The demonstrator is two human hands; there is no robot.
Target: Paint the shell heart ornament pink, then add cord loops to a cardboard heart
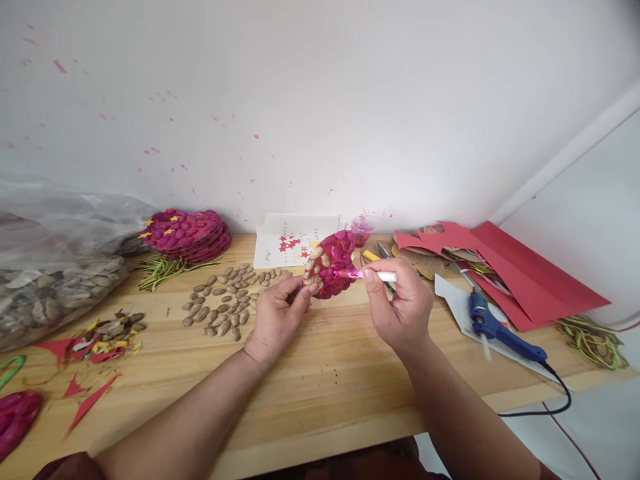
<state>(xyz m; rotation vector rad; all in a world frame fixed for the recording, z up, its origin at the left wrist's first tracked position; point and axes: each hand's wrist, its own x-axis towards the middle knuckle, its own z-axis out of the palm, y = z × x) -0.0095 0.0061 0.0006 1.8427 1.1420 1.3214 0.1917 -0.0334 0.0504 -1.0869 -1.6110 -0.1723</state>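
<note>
Peanut disc (342, 255) is held up over the surface (300, 393), in the middle of the scene, between the two hands. The left hand (280, 308) is the nearer one: its grip is clamped on the near left edge of the disc, thumb and fingers pressed together there. The disc stands tilted, with its peanut face visible, and its longer outline seems to lean from near left to far right.

The right hand (401, 301) is apart from the disc, on its right side. Its grip is closed on the white handle of a brush (383, 275), and the long axis of this brush lies almost level, from right to left. The magenta tip points left, away from the right hand, and appears to touch the disc near its middle.

Just left of this tip, several peanuts are pale and bare, beside the left fingers; the far and right parts are magenta. Loose peanuts (223, 298) lie left of the left hand, and a plastic cup (363, 231) stands at the far side.
</note>
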